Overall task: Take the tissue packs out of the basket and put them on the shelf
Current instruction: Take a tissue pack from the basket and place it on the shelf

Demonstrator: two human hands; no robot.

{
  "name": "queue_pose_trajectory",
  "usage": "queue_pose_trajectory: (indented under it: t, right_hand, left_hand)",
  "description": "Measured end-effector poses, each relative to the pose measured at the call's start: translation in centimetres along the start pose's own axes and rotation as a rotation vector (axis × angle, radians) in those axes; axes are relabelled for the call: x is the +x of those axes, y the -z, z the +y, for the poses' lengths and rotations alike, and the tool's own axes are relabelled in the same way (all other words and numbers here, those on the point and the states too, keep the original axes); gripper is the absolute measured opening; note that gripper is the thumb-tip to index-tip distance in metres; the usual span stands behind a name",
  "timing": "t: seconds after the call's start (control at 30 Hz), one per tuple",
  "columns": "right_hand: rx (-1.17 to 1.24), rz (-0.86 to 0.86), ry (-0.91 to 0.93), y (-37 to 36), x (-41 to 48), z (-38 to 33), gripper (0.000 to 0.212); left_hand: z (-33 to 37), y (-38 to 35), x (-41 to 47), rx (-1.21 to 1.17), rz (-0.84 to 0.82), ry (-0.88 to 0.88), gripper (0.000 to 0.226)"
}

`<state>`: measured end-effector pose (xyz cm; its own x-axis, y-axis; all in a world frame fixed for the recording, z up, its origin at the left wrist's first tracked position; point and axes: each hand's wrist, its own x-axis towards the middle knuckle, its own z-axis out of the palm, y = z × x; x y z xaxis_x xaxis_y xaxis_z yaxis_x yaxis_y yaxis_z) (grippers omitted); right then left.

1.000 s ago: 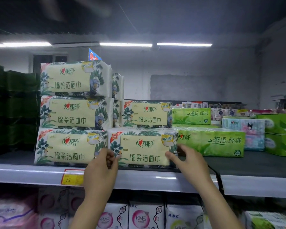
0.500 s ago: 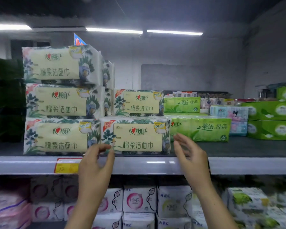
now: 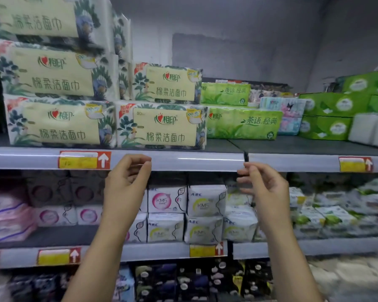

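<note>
Loosely curled and released, the fingers (image 3: pixel 145 165) of the left hand (image 3: pixel 124 186) and the fingers (image 3: pixel 248 170) of the right hand (image 3: pixel 267 189) are pictured with nothing held in either. Both hands are raised in front of the pale grey front rail of the upper shelf (image 3: pixel 194 160), and no pack is touched by them.

Just above the gap between the hands, a cream plastic-wrapped tissue pack (image 3: pixel 162 127) printed with dark green leaves is set at the shelf's front edge. It is pressed side by side with an identical front-left pack (image 3: pixel 57 124). Two more of the same kind, a middle pack (image 3: pixel 52 71) and a top pack (image 3: pixel 37 18), are stacked over that left one. A rear pack (image 3: pixel 166 85) is seen above and behind the front one.

Bright green tissue packs (image 3: pixel 244 123) are ranged just beside on the right. A red and yellow price label (image 3: pixel 84 160) is fixed to the rail, left of the left hand. On the lower shelf (image 3: pixel 162 250), white packets with round logos (image 3: pixel 168 199) are lined up, partly hidden by the forearms.
</note>
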<state>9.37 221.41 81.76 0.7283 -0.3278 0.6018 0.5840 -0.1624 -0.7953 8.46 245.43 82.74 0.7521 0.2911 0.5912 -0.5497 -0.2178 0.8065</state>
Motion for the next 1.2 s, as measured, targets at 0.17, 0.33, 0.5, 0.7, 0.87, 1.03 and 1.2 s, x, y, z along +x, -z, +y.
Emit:
queue_pose_trajectory:
  t: [0.17, 0.33, 0.5, 0.7, 0.87, 1.03, 1.2]
  right_hand:
    - [-0.042, 0.031, -0.066, 2.3, -1.8, 0.8, 0.017]
    - [-0.01, 0.046, -0.157, 4.8, -3.1, 2.1, 0.019]
    - [-0.009, -0.001, -0.188, 8.0, -3.7, 3.2, 0.018]
    - [-0.079, -0.099, -0.2, 14.5, -2.8, 5.5, 0.017]
    - [-0.195, -0.15, -0.204, 20.7, -3.2, 7.5, 0.018]
    - [-0.221, -0.166, -0.219, 24.6, -4.1, 8.4, 0.016]
    - [-0.19, -0.162, -0.249, 27.0, -5.0, 8.8, 0.017]
  left_hand:
    - [-0.2, -0.6, -1.9, -0.022, -0.046, 0.07, 0.014]
    - [-0.2, -1.4, -3.7, -0.298, -0.065, 0.319, 0.017]
    - [0.3, -4.1, -6.5, -0.233, -0.016, 0.336, 0.017]
    - [1.3, -9.6, -11.1, -0.254, 0.068, 0.394, 0.019]
    - [1.5, -14.8, -16.7, -0.25, 0.108, 0.494, 0.017]
    - [1.8, -18.2, -19.8, -0.154, 0.079, 0.518, 0.019]
    - [2.5, -19.9, -21.9, -0.102, 0.076, 0.442, 0.021]
